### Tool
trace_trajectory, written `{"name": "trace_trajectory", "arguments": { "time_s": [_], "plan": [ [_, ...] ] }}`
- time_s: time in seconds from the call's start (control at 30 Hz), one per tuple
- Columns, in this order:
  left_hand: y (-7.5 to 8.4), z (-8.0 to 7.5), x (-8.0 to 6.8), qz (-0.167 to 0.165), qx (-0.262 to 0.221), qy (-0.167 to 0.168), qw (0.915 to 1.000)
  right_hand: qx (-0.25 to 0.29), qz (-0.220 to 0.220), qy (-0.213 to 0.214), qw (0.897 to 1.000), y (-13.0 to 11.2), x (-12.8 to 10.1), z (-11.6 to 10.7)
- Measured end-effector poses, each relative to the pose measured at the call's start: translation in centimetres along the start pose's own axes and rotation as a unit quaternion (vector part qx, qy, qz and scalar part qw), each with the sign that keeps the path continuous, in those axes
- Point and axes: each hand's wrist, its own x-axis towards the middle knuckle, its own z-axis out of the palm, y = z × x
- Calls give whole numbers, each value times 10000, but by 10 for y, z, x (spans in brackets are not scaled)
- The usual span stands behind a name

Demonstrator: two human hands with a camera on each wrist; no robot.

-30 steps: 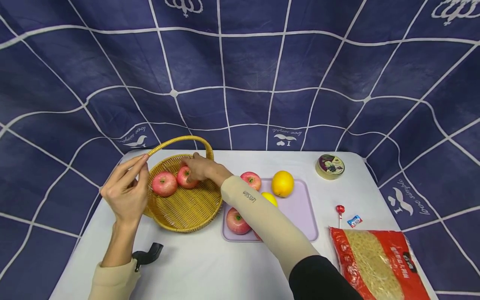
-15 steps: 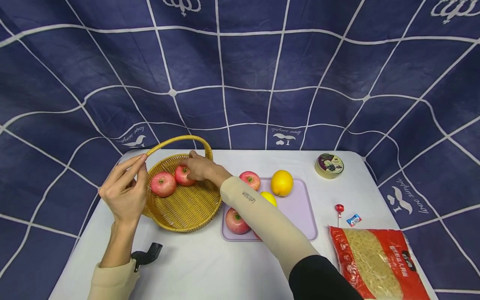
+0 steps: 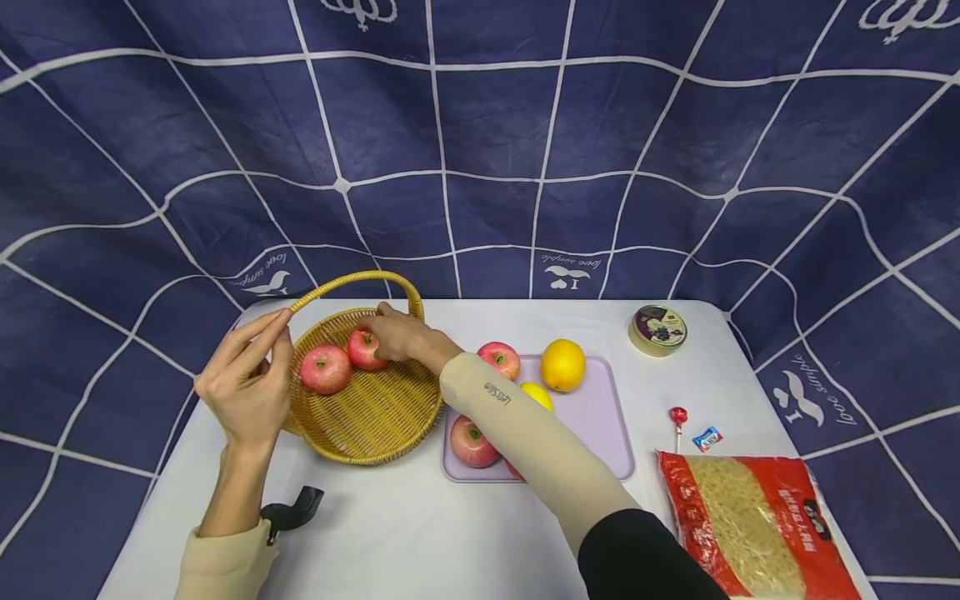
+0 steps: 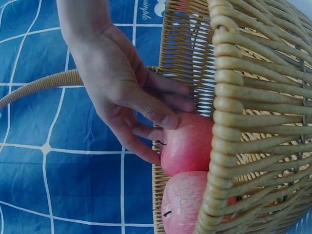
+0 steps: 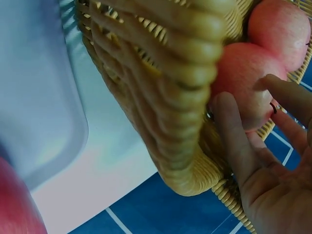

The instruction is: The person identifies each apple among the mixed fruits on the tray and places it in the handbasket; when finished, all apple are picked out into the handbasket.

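R hand [image 3: 397,336] reaches into the wicker basket [image 3: 375,429], fingers curled over the further apple [image 3: 365,349], which sits on the basket floor touching a second apple [image 3: 325,368] just on the L-hand side. L hand [image 3: 251,383] is at the basket's near-left rim, fingers fairly straight, tips by the base of the handle [image 3: 360,279]; head view can't settle whether it presses the rim or just hovers.

Risks, as a guess: basket looks tipped up toward the L hand, so if that hand slips off it could rock and both apples roll. R sleeve lies over the purple tray [image 3: 600,433]; pulling back carelessly could knock the apple on the tray [image 3: 470,442].

L wrist view shows the R thumb and fingertips [image 4: 163,119] actually touching the apple's skin; head view hides that. R wrist view shows the weave and the two apples pressed together, tray edge behind.
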Motion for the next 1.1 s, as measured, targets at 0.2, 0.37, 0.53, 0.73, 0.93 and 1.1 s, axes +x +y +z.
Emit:
{"name": "trace_trajectory", "arguments": {
  "time_s": [0.2,0.37,0.53,0.73,0.93,1.1],
  "plan": [
    [0,0,0,-4,20,4,10000,51,101,-76,9999,0,-1,-1],
    [1,0,0,-10,45,0,10000,55,89,-115,9999,0,-3,-1],
    [0,0,0,-28,31,12,10000,-35,-44,-138,9999,1,-5,-2],
    [-3,0,-1,-43,25,43,10000,-117,-317,-93,9994,5,-8,-7],
    [-4,0,-2,-56,12,28,10000,99,-507,-215,9984,10,-13,-11],
    [-2,0,-1,-53,28,33,10000,424,-897,-200,9949,16,-21,-14]
  ]
}}
